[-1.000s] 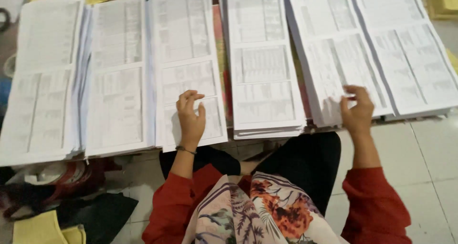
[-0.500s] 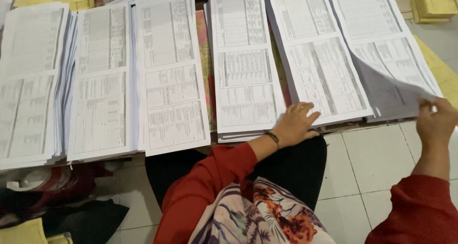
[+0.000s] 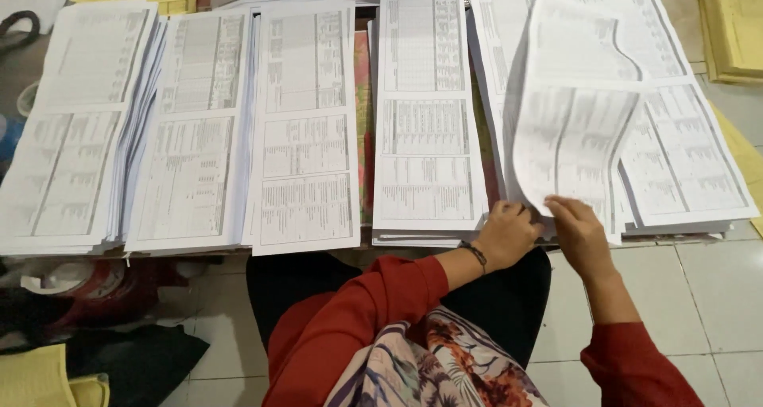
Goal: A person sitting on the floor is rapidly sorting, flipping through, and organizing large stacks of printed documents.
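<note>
Well to the left of your hands, three tall stacks of white printed paper sheets point(image 3: 191, 129) lie side by side on the tabletop point(image 3: 363, 73), with a fourth white printed stack point(image 3: 427, 113) just left of them. Your left hand point(image 3: 507, 234) rests with curled fingers on the near edge of the fifth stack point(image 3: 493, 73). Touching it, your right hand point(image 3: 579, 234) pinches the bottom edge of a loose white printed sheet point(image 3: 576, 129), lifted and curling above the stacks beyond both hands.
</note>
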